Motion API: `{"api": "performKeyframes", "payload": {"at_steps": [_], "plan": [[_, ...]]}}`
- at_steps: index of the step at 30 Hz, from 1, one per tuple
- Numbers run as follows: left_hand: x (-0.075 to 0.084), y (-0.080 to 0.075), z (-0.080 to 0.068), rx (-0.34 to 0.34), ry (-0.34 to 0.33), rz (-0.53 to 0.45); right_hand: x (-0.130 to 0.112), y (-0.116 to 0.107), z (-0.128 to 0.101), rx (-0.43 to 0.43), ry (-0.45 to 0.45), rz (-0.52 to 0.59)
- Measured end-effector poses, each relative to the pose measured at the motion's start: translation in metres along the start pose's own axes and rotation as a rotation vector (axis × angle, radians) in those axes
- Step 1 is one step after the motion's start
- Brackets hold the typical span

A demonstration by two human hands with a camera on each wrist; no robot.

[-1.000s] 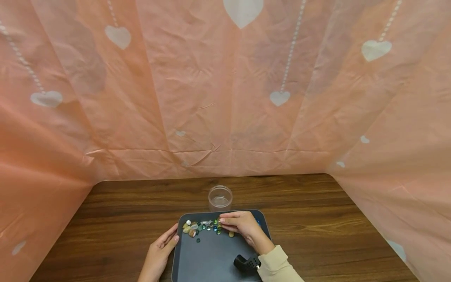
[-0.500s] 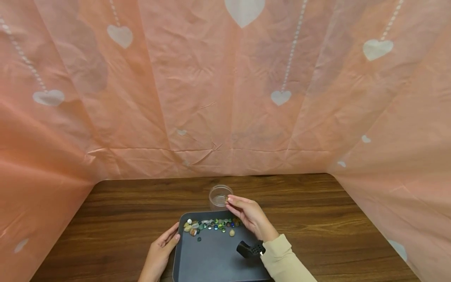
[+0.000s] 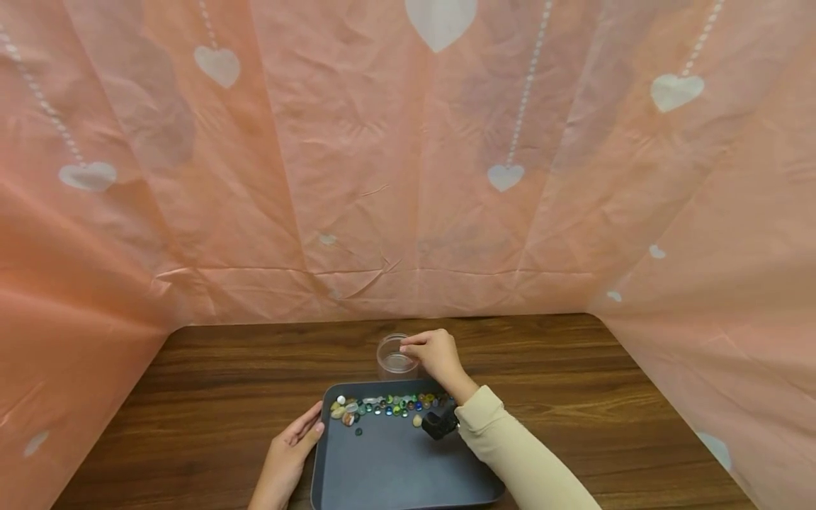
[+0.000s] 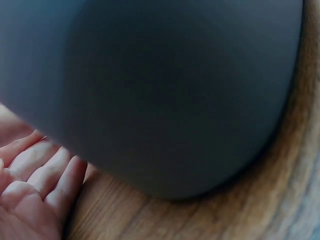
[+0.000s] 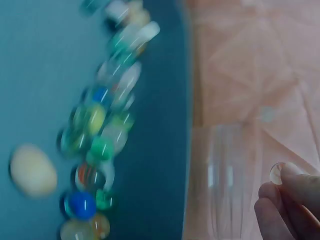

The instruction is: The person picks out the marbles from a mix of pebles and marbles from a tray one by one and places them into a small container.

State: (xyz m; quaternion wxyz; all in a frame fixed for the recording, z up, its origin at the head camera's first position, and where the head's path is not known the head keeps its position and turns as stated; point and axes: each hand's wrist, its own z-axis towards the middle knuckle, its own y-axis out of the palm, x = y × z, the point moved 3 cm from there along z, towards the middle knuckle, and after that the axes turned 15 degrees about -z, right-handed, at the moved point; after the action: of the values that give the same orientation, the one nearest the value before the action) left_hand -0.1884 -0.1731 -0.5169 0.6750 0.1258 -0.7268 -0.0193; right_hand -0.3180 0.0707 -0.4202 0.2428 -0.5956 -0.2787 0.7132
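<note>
In the head view my right hand (image 3: 435,354) reaches over the far side of the tray to a clear plastic jar (image 3: 397,363). Thumb and fingers pinch a small clear glass marble (image 5: 276,173), close by the jar's rim. My left hand (image 3: 288,448) lies at the left edge of the dark grey tray (image 3: 395,467). Its fingers are relaxed and fairly straight, with the tips against the tray's outer side in the left wrist view. Along the tray's far end runs a band of glass marbles (image 5: 82,205) and pebbles, in blue, green, clear and amber. A beige pebble (image 5: 33,170) sits apart from them.
A brown wood-grain table (image 3: 242,382) carries the tray and the jar. Pink sheeting (image 3: 357,177) with white hearts hangs behind and on both sides. A black wrist device (image 3: 441,422) overhangs the tray. One dark marble (image 3: 359,431) lies nearer the tray's middle.
My right hand has gone from the marbles at the tray's far end up and forward to the jar's mouth, carrying a marble. My left hand has stayed at the tray's edge.
</note>
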Motion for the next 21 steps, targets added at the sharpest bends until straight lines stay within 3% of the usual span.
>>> {"api": "performKeyframes", "payload": {"at_steps": [3,8,13,21], "plan": [[0.0,0.0,0.001,-0.001,-0.003,-0.003,-0.009,0.001,0.003,0.045,-0.135,-0.235],[0.001,0.002,0.0,-0.003,-0.007,-0.004,-0.016,0.006,0.004,0.044,-0.291,-0.425],[0.001,0.005,-0.001,-0.004,-0.016,-0.01,-0.015,0.009,0.005,0.042,-0.359,-0.495],[0.002,0.006,0.0,-0.007,-0.012,-0.012,-0.014,0.009,0.006,0.017,-0.331,-0.541]]}}
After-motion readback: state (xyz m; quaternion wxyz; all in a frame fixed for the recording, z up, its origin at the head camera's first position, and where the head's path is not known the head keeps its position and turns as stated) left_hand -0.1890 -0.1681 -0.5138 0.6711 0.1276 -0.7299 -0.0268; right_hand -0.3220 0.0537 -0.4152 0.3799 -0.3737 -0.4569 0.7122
